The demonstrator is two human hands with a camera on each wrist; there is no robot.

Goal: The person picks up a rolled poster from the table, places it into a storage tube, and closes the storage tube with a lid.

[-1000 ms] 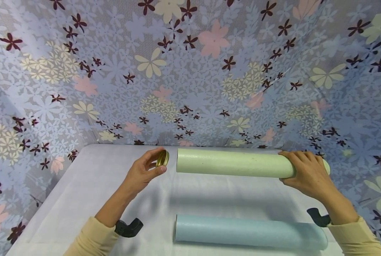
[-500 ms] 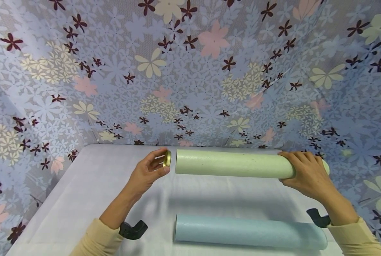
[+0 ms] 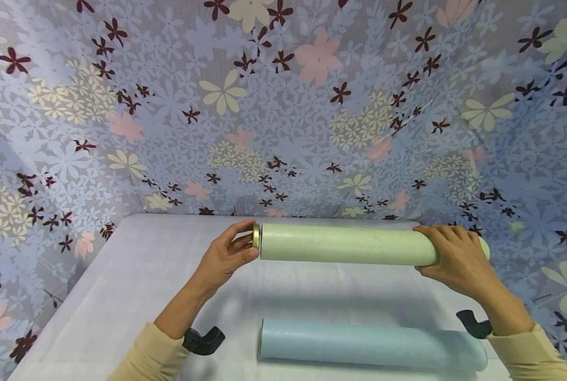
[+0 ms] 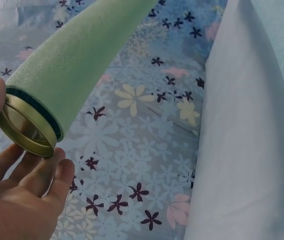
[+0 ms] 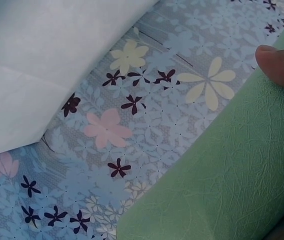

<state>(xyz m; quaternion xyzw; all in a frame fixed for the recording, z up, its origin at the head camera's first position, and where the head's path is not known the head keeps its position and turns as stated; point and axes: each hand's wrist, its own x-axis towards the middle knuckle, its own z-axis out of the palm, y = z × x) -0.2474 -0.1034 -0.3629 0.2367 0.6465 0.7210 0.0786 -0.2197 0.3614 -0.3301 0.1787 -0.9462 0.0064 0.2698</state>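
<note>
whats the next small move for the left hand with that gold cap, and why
Probably press the gold cap straight into the green tube. The left hand pinches it at the tube's open end, only partly seated, while the right hand grips the far end.

Left grip pinching, right grip curled, both forearms raised

Floral cloth backdrop — white-covered table.

Left hand pinching a gold metal cap against the open end of a green tube, floral cloth behind, white table cover at right
</note>
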